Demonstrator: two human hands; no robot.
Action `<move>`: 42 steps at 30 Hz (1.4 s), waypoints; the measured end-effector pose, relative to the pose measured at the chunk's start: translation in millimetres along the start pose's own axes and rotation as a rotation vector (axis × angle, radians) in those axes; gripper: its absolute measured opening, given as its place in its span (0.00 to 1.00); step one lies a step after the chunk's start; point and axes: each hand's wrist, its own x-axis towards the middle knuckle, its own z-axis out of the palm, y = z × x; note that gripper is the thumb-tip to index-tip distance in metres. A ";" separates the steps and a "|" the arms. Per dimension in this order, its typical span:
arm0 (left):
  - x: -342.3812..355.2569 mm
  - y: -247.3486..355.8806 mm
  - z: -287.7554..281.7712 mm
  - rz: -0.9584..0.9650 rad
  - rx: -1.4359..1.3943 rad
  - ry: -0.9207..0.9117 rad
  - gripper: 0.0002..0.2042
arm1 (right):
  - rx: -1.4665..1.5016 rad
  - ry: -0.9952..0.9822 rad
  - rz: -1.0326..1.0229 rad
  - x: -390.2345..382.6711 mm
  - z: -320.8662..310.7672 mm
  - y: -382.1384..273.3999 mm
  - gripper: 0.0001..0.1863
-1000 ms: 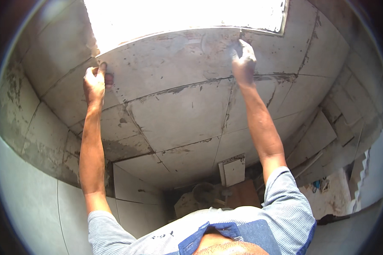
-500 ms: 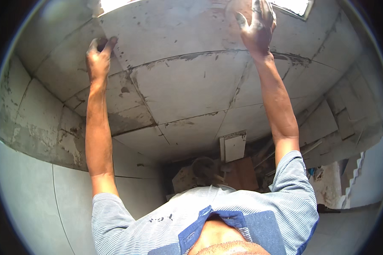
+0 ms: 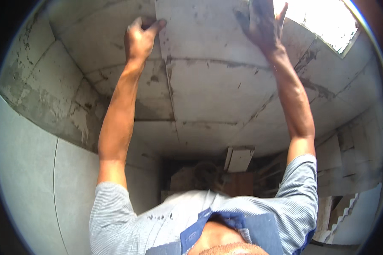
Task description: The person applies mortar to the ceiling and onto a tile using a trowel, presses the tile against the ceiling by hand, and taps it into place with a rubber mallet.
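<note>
A large grey tile (image 3: 200, 36) lies against the tiled wall in front of me, its left edge between my two hands. My left hand (image 3: 141, 40) is at that edge, fingers curled in and thumb pointing right over the edge. Whatever the fingers close on is hidden. On the tile's right side my right hand (image 3: 264, 27) reaches up, fingers and thumb spread, palm toward the surface; whether it presses on it I cannot tell. The hand's top runs out of the picture. Below it, a smeared joint separates this tile from a lower tile (image 3: 217, 91).
A bright opening (image 3: 323, 21) is at the upper right. Smeared mortar marks the left side wall (image 3: 51, 85), above paler panels (image 3: 28, 170). Low in the middle stand a white box-like block (image 3: 239, 159) and a brown board (image 3: 238, 183). Stacked slabs (image 3: 327, 155) lean at the right.
The view has turned, so the wall and the bright opening sit differently. Both hands appear farther right, the left also higher. My right fingers have shifted on the tile; the left stays curled.
</note>
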 end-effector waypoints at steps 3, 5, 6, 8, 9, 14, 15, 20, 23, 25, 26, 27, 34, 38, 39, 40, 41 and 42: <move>-1.8 -9.7 -4.7 -0.021 -0.100 0.028 0.18 | 0.195 0.051 0.016 -5.3 -16.7 -24.4 0.40; -2.9 -12.2 -3.3 0.000 -0.069 0.059 0.20 | 0.200 0.085 -0.148 -10.4 -46.9 -55.4 0.40; -3.1 -16.1 -5.7 0.008 -0.039 0.073 0.21 | 0.213 0.096 -0.154 -13.8 -55.2 -73.8 0.40; -4.2 -9.9 -2.3 0.026 -0.001 0.107 0.22 | 0.106 0.185 -0.384 -21.3 -64.6 -95.2 0.40; -3.0 -6.6 -1.7 0.029 0.001 0.118 0.22 | 0.108 0.194 -0.391 -16.4 -43.0 -88.9 0.40; -5.6 15.2 -6.1 -0.108 0.084 0.052 0.23 | 0.120 -0.044 -0.352 -12.4 -5.5 -76.5 0.33; -8.1 18.0 -8.9 -0.163 0.084 0.016 0.23 | 0.057 -0.096 -0.375 -14.0 -8.2 -80.9 0.33; -3.0 -2.7 -13.3 -0.014 0.005 0.102 0.21 | 0.263 -0.085 -0.523 6.4 -64.3 -141.3 0.33; -5.5 7.5 3.3 0.027 0.048 0.081 0.25 | 0.172 -0.001 -0.474 2.8 2.1 -88.3 0.35; 4.9 9.6 -4.1 -0.008 0.081 0.084 0.26 | 0.168 -0.041 -0.449 7.0 5.6 -97.9 0.34; 4.3 9.1 -9.5 -0.047 0.098 0.070 0.27 | 0.184 -0.041 -0.457 4.7 -11.4 -111.5 0.34; -2.6 7.5 -13.0 -0.058 0.109 0.078 0.27 | 0.199 -0.081 -0.438 -3.7 -32.2 -126.0 0.34; -11.0 9.4 -0.5 -0.043 0.117 0.041 0.28 | 0.256 -0.072 -0.392 1.3 -7.5 -82.7 0.36; 13.7 -42.5 3.6 0.079 0.217 0.256 0.27 | 0.344 0.068 -0.421 12.9 -37.0 -133.7 0.35; 18.6 -67.5 -1.6 0.192 0.224 0.185 0.27 | 0.437 0.019 -0.481 8.4 -69.0 -151.0 0.35; 27.3 -80.0 1.5 0.309 0.223 0.106 0.27 | 0.376 0.178 -0.579 9.1 -79.8 -157.7 0.35; 26.2 -63.7 10.0 0.327 0.204 0.102 0.27 | 0.350 0.178 -0.573 12.4 -59.5 -137.9 0.35; 17.9 -47.1 18.1 0.215 0.053 0.117 0.27 | 0.290 0.076 -0.481 17.2 -23.4 -108.0 0.32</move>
